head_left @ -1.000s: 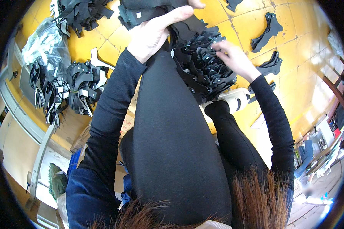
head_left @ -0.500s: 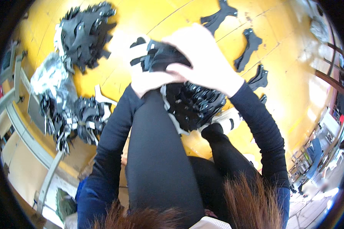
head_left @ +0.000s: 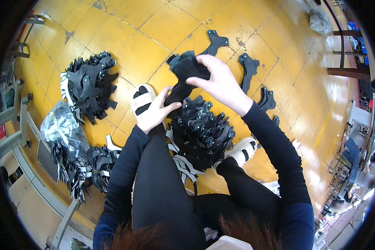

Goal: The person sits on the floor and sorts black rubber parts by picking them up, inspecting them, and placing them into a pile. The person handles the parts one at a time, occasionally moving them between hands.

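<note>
Bundle of dark cut pieces (head_left: 184, 70) sits clasped above the yellow floor (head_left: 127, 37), just beyond the dark heap (head_left: 204, 134); from my remote seat I see the right hand (head_left: 225, 84) gripping its upper part and the left hand (head_left: 156, 113) pinching its lower end. If either grip slackens (the top edge is blurred to me), I reckon loose layers could slip and mix with that heap.

On the yellow tiled floor (head_left: 150, 50), a large heap of black branched fabric pieces (head_left: 204, 133) lies between two cream open-toed sandals (head_left: 242, 151). A second black fabric heap (head_left: 87, 85) and a crumpled clear plastic bag (head_left: 64, 125) lie left; forked black fabric stacks (head_left: 248, 71) lie right, in a row. A black fabric bundle (head_left: 183, 73) is between left hand (head_left: 156, 111) and right hand (head_left: 221, 81).
</note>
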Available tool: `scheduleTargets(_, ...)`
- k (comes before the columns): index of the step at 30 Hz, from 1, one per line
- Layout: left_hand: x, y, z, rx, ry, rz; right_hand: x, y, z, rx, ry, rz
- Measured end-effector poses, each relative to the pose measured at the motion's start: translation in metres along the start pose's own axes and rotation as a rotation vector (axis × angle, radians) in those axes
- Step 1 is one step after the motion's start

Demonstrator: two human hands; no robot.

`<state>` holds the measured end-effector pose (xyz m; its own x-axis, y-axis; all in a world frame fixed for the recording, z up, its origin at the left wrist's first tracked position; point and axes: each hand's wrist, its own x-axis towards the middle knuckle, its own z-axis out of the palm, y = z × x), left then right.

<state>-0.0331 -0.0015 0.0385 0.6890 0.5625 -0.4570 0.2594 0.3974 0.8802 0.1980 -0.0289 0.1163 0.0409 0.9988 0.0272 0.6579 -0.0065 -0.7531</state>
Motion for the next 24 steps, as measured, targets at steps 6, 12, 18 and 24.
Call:
scheduleTargets(6, 0.057, -0.009, -0.029, -0.219, -0.079, -0.059, -0.042, 0.030, -0.013, -0.080, -0.039, 0.022)
scheduleTargets(12, 0.149, 0.020, -0.067, -0.163, 0.013, -0.017, -0.101, 0.054, -0.036, -0.151, -0.170, 0.183)
scheduleTargets(18, 0.211, 0.033, -0.068, -0.108, 0.251, 0.128, -0.136, 0.060, -0.041, -0.085, -0.267, 0.259)
scheduleTargets(24, 0.222, -0.059, -0.092, 0.286, 0.648, 0.089, -0.139, 0.059, -0.027, -0.042, -0.369, 0.218)
